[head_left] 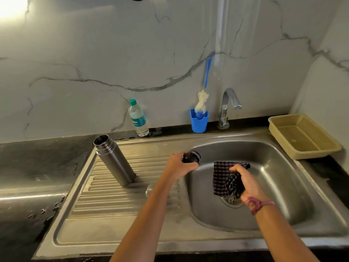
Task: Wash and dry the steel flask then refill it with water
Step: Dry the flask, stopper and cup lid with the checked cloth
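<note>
The steel flask (113, 161) stands upright and uncapped on the ribbed drainboard (105, 197), left of the sink basin (264, 157). My left hand (179, 164) grips the flask's dark cap (191, 157) over the basin's left rim. To its right, above the basin, my right hand (247, 183) holds a bunched dark checked cloth (224, 179) that hangs down toward the drain. The two hands are apart, and the cloth does not touch the cap.
A plastic water bottle (137, 119) with a green cap stands at the wall. A blue cup (199, 121) holds a bottle brush (202, 101). The tap (227, 107) is behind the basin, with no water running. A beige basket (302, 136) sits at the right.
</note>
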`<state>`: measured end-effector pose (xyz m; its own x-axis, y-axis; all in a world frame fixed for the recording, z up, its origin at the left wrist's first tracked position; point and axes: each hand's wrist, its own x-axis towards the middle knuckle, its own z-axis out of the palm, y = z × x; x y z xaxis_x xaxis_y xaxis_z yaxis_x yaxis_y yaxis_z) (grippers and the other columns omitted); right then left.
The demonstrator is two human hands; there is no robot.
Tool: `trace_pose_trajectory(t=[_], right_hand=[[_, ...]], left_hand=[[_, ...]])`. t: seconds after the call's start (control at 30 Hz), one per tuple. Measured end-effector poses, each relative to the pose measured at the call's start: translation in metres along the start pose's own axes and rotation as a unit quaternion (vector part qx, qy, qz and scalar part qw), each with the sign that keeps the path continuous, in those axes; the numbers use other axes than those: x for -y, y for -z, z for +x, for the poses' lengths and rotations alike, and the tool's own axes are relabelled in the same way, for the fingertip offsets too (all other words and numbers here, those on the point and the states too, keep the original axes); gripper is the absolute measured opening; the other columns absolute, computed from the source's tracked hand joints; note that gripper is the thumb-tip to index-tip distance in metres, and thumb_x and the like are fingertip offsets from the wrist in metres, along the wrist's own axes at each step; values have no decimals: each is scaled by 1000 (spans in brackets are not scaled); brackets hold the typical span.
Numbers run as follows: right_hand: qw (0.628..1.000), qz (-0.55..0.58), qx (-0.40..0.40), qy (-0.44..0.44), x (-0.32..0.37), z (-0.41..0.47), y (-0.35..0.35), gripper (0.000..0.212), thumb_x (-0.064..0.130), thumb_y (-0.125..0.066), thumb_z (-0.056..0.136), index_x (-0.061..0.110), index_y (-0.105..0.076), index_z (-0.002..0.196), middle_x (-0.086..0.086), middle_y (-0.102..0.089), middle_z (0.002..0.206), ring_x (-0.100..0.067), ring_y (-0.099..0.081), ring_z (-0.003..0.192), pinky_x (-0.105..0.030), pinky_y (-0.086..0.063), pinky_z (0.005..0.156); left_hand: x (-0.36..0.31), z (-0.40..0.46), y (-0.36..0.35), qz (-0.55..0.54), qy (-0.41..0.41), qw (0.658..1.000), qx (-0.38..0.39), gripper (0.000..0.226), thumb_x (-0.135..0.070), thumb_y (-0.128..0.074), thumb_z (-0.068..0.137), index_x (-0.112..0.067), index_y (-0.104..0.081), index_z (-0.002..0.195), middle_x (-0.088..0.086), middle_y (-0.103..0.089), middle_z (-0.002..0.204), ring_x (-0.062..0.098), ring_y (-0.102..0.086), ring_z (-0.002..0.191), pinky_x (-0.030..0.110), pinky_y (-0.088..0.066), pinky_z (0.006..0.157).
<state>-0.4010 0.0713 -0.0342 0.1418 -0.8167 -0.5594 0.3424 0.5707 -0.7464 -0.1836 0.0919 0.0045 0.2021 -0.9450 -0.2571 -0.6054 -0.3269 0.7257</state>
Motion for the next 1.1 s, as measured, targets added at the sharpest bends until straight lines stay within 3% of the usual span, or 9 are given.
trace_pose_trajectory(t=[0.13, 0.27, 0.43, 0.6, 0.73, 0.83, 0.9, 1.03, 1.1], right_hand=[[1000, -22, 6, 3, 16, -2, 16, 35, 19, -67, 75, 2, -66, 105, -21, -68, 96, -34, -67, 86, -57, -51, 89], [1000, -28, 11, 9, 30, -5, 27, 18, 15, -59, 81, 3, -65, 93, -22, -65, 86, -32, -65, 74, -47, -54, 76], [999, -35, 28, 20, 43, -12, 27, 22, 18, -55, 86, 2, -66, 97, -20, -66, 86, -31, -64, 75, -46, -54, 74], [987, -86, 61, 122, 51, -29, 16, 25, 9, -50, 93, 12, -61, 115, -14, -69, 93, -23, -68, 78, -45, -57, 73], [920, -206, 140, 304, 41, -33, 24, 57, -6, -45, 93, 22, -41, 142, -2, -60, 125, -4, -64, 102, -35, -58, 82], [826, -288, 190, 445, 29, -26, 39, 78, -14, -45, 85, 21, -24, 152, 6, -28, 156, -9, -28, 143, -42, -41, 109], [813, -295, 194, 463, 25, -23, 46, 82, -12, -44, 81, 20, -20, 153, 5, -20, 159, -16, -18, 147, -48, -34, 113], [868, -228, 226, 379, 39, -21, 49, 65, -8, -41, 88, 19, -33, 147, -1, -46, 143, -13, -45, 133, -40, -41, 109], [859, -275, 231, 365, 53, -18, 49, 60, 0, -44, 88, 24, -38, 143, 1, -50, 137, -11, -49, 127, -42, -46, 105]], left_hand=[[-15, -6, -22, 61, -6, 998, -6, 65, -30, -76, 79, -15, -51, 137, 3, -34, 129, 16, -42, 105, 25, -37, 91], [-32, -10, -40, 35, -5, 999, -3, 82, -34, -74, 80, -21, -36, 151, 3, -35, 138, 21, -44, 126, 30, -37, 102], [-49, -21, -63, -186, -22, 982, -15, 57, -29, -81, 77, -38, -54, 126, -15, -55, 121, 10, -58, 112, 32, -47, 99], [-66, -32, -91, -399, -8, 917, -25, 36, -15, -80, 82, -20, -64, 114, 7, -73, 109, 20, -71, 102, 42, -54, 97], [-85, -35, -97, -538, 12, 842, -34, 35, -12, -72, 88, -4, -64, 121, 14, -74, 108, 25, -71, 100, 38, -56, 93], [-96, -38, -99, -575, 38, 816, -47, 31, -21, -70, 89, -5, -69, 116, 14, -74, 108, 22, -70, 97, 32, -58, 84], [-100, -40, -102, -573, 51, 817, -45, 30, -23, -70, 90, -6, -70, 114, 14, -74, 107, 20, -71, 94, 29, -57, 79], [-102, -44, -102, -540, 36, 841, -10, 23, -16, -66, 92, -3, -71, 110, 13, -75, 102, 18, -72, 90, 27, -57, 74], [-103, -45, -102, -530, 31, 847, -12, 17, -16, -66, 93, -7, -72, 106, 9, -76, 98, 15, -72, 88, 26, -57, 74]])
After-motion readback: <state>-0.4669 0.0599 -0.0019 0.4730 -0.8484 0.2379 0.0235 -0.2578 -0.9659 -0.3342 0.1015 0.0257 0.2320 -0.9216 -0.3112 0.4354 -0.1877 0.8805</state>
